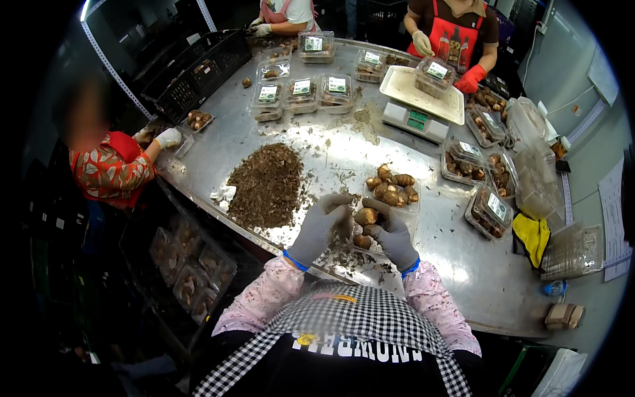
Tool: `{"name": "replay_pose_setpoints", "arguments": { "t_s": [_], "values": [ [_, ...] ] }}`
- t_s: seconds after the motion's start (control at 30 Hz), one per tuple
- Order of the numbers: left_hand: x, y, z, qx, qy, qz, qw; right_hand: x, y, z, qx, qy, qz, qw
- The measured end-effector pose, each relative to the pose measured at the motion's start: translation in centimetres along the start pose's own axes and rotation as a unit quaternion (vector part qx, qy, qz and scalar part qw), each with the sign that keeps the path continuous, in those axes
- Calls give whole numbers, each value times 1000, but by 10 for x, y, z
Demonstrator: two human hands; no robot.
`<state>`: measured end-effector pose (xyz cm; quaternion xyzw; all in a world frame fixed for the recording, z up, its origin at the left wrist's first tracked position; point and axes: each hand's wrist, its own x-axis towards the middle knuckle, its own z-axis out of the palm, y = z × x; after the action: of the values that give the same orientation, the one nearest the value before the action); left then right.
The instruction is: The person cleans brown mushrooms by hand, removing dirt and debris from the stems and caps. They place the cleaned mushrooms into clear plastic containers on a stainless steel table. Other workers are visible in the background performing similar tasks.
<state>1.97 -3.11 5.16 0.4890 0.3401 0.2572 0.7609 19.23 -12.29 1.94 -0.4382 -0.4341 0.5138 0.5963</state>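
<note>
My right hand [392, 231], in a grey glove, holds a small brown taro corm [365, 217] between thumb and fingers. My left hand [322, 226], gloved the same way, is just left of it with its fingers curled; no object shows in it. Under the hands lies the open half of a clear plastic clamshell box [412, 223], with another corm [362, 241] in it. Directly behind, several corms [392, 191] fill the other clear tray. Loose peel and soil [349, 258] lie on the metal table in front of me.
A heap of brown peelings [268, 183] lies to the left. A scale [415, 121] stands farther back, with a filled box on its tray. Filled, labelled clamshell boxes [488, 213] line the right and back. One co-worker [114, 168] is at the left, two others stand across the table.
</note>
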Motion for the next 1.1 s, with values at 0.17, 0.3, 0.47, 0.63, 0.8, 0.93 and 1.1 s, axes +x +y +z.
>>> {"name": "replay_pose_setpoints", "arguments": {
  "t_s": [0.17, 0.3, 0.47, 0.63, 0.8, 0.93, 1.1],
  "values": [
    [1, -13, 3, 19, -85, 27, 996, -5, 8, -2, -50, 15, -12, 999],
    [-3, -19, 12, 198, 27, 231, 952, -5, -8, 3, -55, 11, 20, 998],
    [-3, -18, 21, 241, 49, 327, 912, -4, -11, 7, -67, 17, 32, 997],
    [4, 1, 16, -107, -45, 13, 993, -8, 5, 3, 84, 31, 47, 995],
    [18, -10, 20, 9, 77, 118, 990, -14, 7, 3, 311, 9, 84, 947],
    [16, -17, 18, 339, -101, 213, 911, -22, 24, -10, 368, 2, 167, 915],
    [9, -37, 21, 214, -77, 162, 960, -34, 14, -6, 11, 20, 80, 997]
  ]
}}
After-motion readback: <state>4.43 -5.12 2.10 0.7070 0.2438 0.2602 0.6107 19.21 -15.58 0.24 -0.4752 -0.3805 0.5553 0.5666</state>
